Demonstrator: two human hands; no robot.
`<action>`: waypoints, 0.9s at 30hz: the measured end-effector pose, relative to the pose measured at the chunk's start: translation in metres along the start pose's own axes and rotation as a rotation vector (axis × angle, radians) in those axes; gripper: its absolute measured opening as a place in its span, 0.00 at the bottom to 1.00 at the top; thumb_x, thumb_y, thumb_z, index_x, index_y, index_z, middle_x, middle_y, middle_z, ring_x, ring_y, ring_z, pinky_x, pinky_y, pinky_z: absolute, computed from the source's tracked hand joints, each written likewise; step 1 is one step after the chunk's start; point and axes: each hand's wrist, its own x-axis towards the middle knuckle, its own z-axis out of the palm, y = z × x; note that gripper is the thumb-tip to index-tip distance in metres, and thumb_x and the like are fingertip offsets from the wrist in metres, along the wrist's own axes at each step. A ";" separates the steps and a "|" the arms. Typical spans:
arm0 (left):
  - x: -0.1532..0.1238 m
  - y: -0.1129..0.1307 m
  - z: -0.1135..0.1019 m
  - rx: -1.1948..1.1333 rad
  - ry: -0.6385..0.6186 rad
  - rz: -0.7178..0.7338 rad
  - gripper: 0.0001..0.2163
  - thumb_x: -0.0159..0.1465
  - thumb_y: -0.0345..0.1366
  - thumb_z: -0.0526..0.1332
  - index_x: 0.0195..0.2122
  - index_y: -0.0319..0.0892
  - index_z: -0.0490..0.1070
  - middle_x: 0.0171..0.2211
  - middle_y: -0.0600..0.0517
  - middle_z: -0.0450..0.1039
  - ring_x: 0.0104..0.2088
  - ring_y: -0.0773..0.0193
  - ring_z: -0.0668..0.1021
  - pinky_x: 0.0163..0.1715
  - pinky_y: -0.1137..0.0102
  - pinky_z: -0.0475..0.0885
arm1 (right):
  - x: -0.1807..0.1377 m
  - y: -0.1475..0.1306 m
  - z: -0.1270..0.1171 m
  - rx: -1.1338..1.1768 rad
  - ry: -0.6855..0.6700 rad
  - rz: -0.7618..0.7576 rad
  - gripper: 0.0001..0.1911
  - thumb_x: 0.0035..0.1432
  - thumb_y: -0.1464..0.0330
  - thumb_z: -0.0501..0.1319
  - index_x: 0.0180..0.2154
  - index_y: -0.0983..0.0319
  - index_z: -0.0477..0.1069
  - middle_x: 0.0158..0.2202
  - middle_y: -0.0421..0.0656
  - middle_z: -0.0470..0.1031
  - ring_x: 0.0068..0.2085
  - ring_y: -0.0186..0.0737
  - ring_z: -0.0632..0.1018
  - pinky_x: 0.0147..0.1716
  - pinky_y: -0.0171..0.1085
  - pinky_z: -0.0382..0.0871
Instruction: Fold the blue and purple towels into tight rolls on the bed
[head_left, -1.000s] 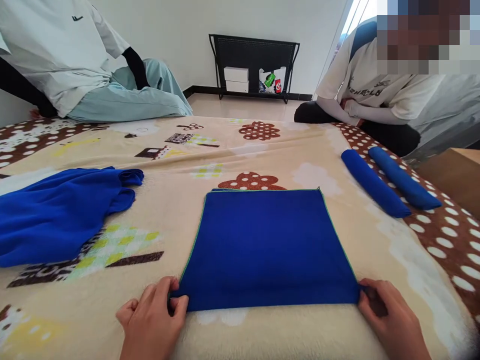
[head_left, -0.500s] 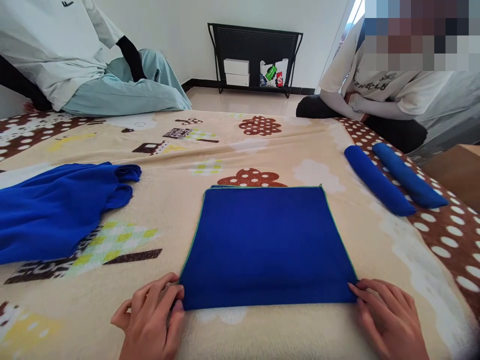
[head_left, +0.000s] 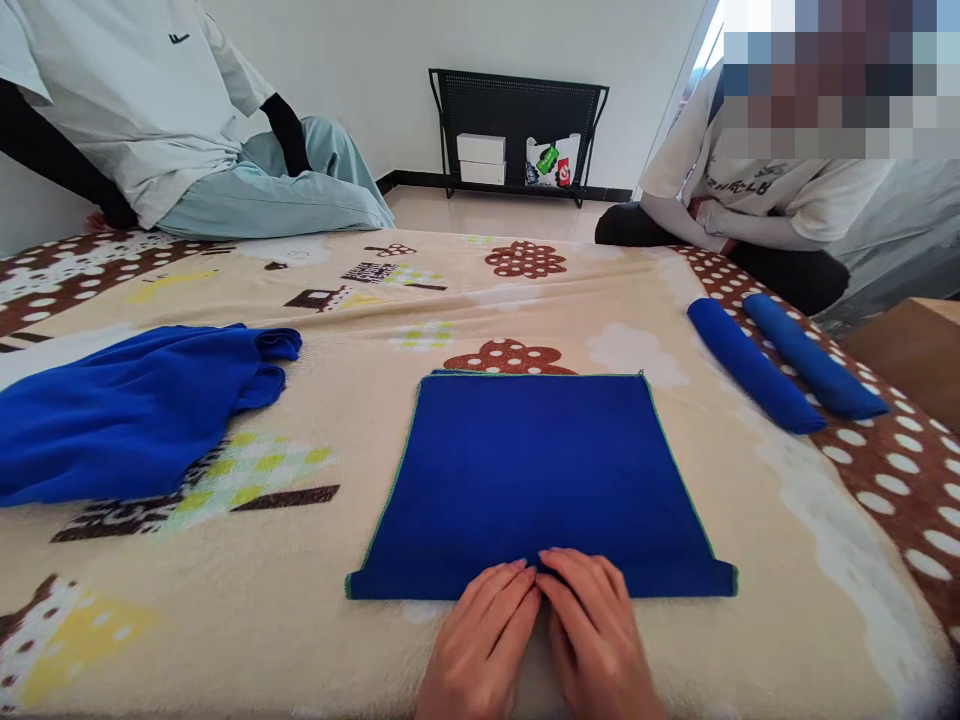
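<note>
A blue cloth (head_left: 536, 470) with green stitched edges lies folded flat in front of me. Along its near side runs a narrow turned-over strip whose ends jut out a little at both corners. My left hand (head_left: 484, 630) and my right hand (head_left: 596, 620) sit side by side at the middle of that strip, fingertips almost touching. Both have their fingers pressed together on the cloth's edge, with the thumbs mostly hidden. Over to the left a loose, crumpled blue cloth (head_left: 135, 405) is spread out. Two rolled blue cloths, a nearer roll (head_left: 754, 365) and a farther roll (head_left: 814, 355), rest at the right.
A cream patterned blanket (head_left: 360, 640) with a brown dotted border covers the surface. One person (head_left: 225, 170) sits at the far left, another person (head_left: 757, 210) at the far right. A black rack (head_left: 521, 110) stands against the wall. A cardboard box (head_left: 907, 350) is at the right.
My hands have come from the cloth's two near corners to the middle of its near edge. That edge is now turned over into a strip. The view has shifted slightly.
</note>
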 end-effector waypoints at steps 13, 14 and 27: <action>-0.071 -0.104 -0.090 0.160 -0.285 -0.058 0.22 0.66 0.31 0.60 0.62 0.46 0.66 0.56 0.49 0.77 0.64 0.52 0.71 0.66 0.53 0.59 | -0.082 0.140 -0.117 -0.237 -0.404 -0.034 0.24 0.65 0.64 0.59 0.63 0.52 0.67 0.62 0.43 0.70 0.60 0.49 0.73 0.55 0.48 0.65; -0.073 -0.106 -0.090 0.159 -0.281 -0.077 0.22 0.66 0.31 0.60 0.62 0.46 0.66 0.56 0.49 0.77 0.64 0.52 0.70 0.65 0.52 0.59 | -0.084 0.144 -0.120 -0.246 -0.398 -0.029 0.24 0.65 0.63 0.59 0.62 0.52 0.67 0.62 0.43 0.70 0.60 0.50 0.73 0.55 0.48 0.65; -0.055 -0.110 -0.091 0.140 -0.176 -0.249 0.10 0.69 0.30 0.55 0.47 0.49 0.71 0.56 0.45 0.72 0.60 0.50 0.70 0.52 0.55 0.61 | -0.060 0.154 -0.126 -0.138 -0.338 0.164 0.11 0.67 0.65 0.56 0.47 0.56 0.73 0.60 0.45 0.68 0.58 0.45 0.71 0.52 0.43 0.68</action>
